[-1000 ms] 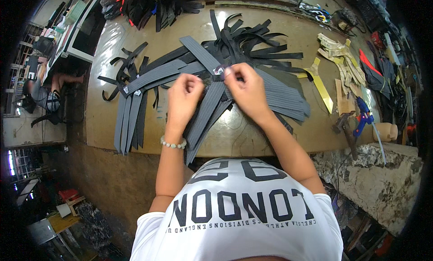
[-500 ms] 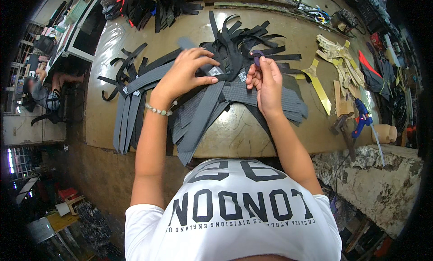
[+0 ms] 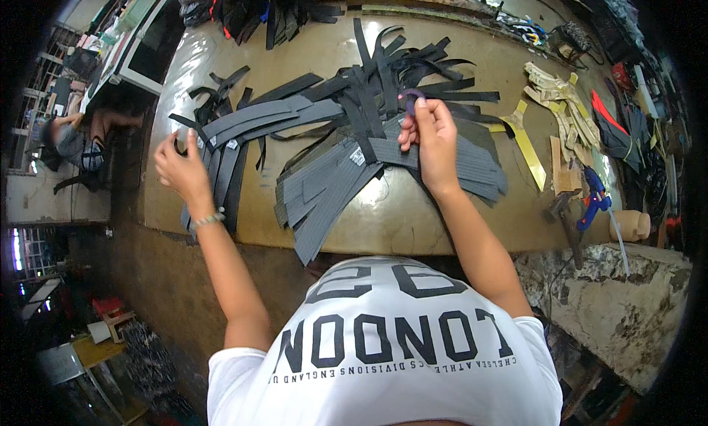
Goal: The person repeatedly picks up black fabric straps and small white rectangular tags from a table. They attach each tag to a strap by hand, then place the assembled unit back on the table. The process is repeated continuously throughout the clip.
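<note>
Pinching curved purple piece (image 3: 415, 93): right fingers (image 3: 441, 115). Ribbed grey strips (image 3: 328, 197) fanned nearby.

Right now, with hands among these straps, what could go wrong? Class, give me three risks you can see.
1. The left hand is beside the left strap bundle; its beaded bracelet might snag there.
2. The right hand pinches a small purple item, which could slip out.
3. The central grey straps jut past the near edge of the table; a tug might drag them off.
</note>
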Action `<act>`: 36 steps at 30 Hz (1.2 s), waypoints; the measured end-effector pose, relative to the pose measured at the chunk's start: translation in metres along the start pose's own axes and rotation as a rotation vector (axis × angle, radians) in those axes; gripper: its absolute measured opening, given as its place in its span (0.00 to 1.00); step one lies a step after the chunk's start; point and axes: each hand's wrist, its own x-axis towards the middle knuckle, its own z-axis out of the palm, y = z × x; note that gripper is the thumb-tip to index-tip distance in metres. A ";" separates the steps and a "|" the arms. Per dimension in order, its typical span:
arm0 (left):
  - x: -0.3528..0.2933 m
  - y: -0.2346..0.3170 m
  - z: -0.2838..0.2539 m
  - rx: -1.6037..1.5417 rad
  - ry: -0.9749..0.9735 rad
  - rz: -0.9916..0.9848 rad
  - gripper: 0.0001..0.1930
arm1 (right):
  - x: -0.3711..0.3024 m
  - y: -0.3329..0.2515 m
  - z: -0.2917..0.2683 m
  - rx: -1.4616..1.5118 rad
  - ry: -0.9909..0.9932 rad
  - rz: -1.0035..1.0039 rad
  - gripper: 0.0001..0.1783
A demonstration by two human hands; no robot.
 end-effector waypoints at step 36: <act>-0.120 0.172 -0.005 -0.841 -0.611 0.543 0.06 | -0.004 0.006 0.007 -0.684 0.037 -0.276 0.07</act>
